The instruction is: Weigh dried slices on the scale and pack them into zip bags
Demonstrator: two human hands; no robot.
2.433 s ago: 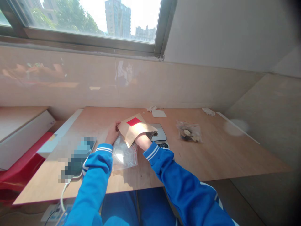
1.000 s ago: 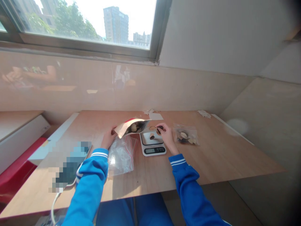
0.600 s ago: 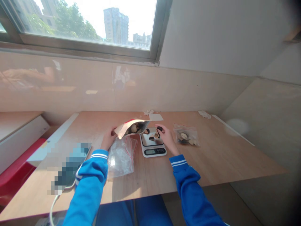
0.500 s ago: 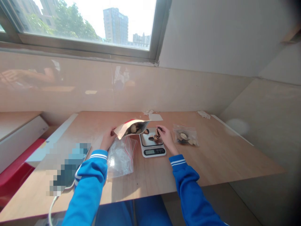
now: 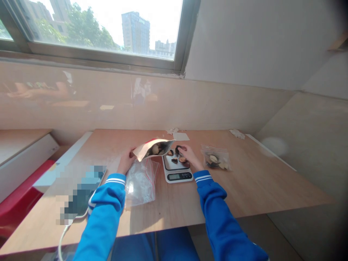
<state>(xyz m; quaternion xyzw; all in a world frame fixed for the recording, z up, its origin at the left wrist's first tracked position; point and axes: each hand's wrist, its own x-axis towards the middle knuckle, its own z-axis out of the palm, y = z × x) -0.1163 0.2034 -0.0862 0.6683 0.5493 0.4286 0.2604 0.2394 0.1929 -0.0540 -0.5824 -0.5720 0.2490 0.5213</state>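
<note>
My left hand [image 5: 126, 160] is closed on the edge of a paper pouch [image 5: 140, 151], which lies tilted with its mouth toward the scale. Pale and dark dried slices [image 5: 156, 149] show inside it. Over the kitchen scale [image 5: 178, 176], my right hand [image 5: 189, 156] pinches a dark dried slice [image 5: 178, 149]. Several dark-rimmed slices [image 5: 182, 160] lie on the scale's shiny plate, close below my fingers. The digits on its display are too small to read. Below the pouch lies a clear zip bag [image 5: 141, 185], partly covered by it.
Right of the scale lies a zip bag of dried slices [image 5: 216, 159]. A phone-like device [image 5: 81, 195], blurred out, lies at the left with a white cable [image 5: 60, 241]. Crumpled tissue [image 5: 237, 134] and a white paper [image 5: 181, 136] lie along the back of the table.
My right hand has moved a little left across the scale plate with the dark slice in its fingers. The left hand and the pouch stay nearly in place; the view shifts slightly.
</note>
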